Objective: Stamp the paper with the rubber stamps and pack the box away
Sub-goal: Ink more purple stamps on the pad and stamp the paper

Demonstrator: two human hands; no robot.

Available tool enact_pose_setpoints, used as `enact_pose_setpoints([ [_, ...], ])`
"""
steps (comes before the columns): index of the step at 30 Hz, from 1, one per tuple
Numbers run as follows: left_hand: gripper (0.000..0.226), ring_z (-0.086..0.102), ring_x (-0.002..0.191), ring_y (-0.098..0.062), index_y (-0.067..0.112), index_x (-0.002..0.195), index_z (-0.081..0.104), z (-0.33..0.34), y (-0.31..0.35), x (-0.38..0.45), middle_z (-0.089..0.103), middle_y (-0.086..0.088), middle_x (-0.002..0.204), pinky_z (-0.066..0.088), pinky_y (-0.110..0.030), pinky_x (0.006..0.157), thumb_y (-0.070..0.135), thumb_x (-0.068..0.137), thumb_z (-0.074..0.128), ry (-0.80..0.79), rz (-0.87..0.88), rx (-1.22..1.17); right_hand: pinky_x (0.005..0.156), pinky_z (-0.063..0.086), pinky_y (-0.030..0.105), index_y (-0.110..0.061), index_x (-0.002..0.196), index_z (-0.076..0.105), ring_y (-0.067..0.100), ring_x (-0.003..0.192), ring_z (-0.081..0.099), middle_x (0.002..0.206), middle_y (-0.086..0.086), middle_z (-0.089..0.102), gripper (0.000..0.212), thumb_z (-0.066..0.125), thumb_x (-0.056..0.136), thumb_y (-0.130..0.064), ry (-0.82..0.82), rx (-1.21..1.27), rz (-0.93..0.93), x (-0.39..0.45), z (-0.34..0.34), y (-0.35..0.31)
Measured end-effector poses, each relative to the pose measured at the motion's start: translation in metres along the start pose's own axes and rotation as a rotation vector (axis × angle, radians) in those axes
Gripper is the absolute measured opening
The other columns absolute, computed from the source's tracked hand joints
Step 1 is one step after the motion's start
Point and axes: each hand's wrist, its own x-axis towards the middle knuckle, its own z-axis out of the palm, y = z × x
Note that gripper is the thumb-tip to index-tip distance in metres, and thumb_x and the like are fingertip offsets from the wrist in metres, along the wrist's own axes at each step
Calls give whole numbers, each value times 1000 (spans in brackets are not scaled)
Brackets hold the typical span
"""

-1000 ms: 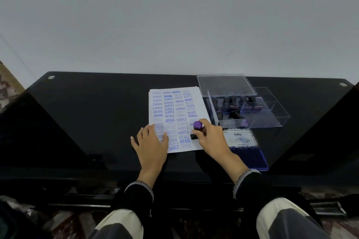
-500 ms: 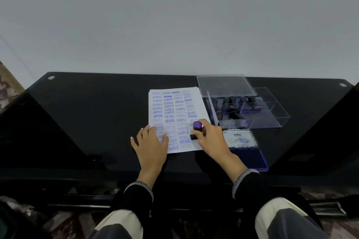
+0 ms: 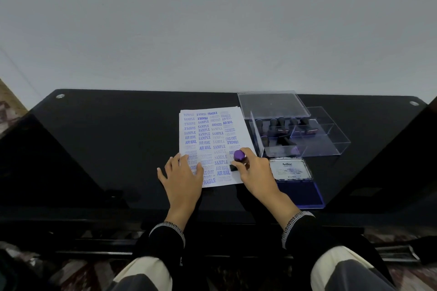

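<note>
The paper on the tabletop is nearly filled with prints. The right hand grips a purple-topped stamp pressed near its right edge; the left hand lies flat, fingers straight, holding it down. The box at far right stands open, packing not yet begun.

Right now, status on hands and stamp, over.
Left hand flat on paper. Right hand grips stamp, pressed to paper. Box open. Nothing blocking.
</note>
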Motion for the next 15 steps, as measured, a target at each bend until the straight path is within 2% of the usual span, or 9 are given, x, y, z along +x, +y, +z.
enact_pose_setpoints([
  [7,47,32,138,-24,15,130,53,0,1,0,46,-2,142,10,-55,115,44,93,50,0,-2,1,66,48,30,-17,104,53,20,68,57,76,1,62,18,61,91,-27,-60,-30,22,6,-4,-1],
  [9,47,32,137,-24,15,130,54,0,1,1,46,-2,141,11,-55,115,44,93,50,-2,-1,14,65,45,21,-18,103,53,15,69,57,79,0,63,16,60,91,-26,-76,31,58,8,-7,-1],
  [11,47,33,137,-24,15,129,54,1,1,1,46,-2,141,12,-55,115,44,93,50,-3,-1,20,62,40,9,-17,102,55,8,71,57,80,-2,63,14,61,91,-24,-9,157,112,9,-12,-3],
  [12,47,33,137,-24,15,129,54,1,1,1,46,-2,141,12,-55,115,44,93,50,-2,1,19,62,41,7,-16,102,56,8,72,58,81,-2,64,13,61,91,-23,49,224,138,10,-14,-4],
  [13,47,33,137,-24,15,129,54,1,1,1,47,-2,141,12,-55,115,44,93,50,1,2,20,64,44,8,-15,101,57,12,74,61,81,1,65,13,61,91,-22,108,290,166,10,-17,-5],
  [15,46,33,137,-24,15,129,54,1,1,1,46,-2,141,12,-55,115,43,93,50,2,0,20,75,53,24,-18,100,57,22,80,65,81,8,66,11,61,91,-22,180,413,230,12,-21,-5],
])
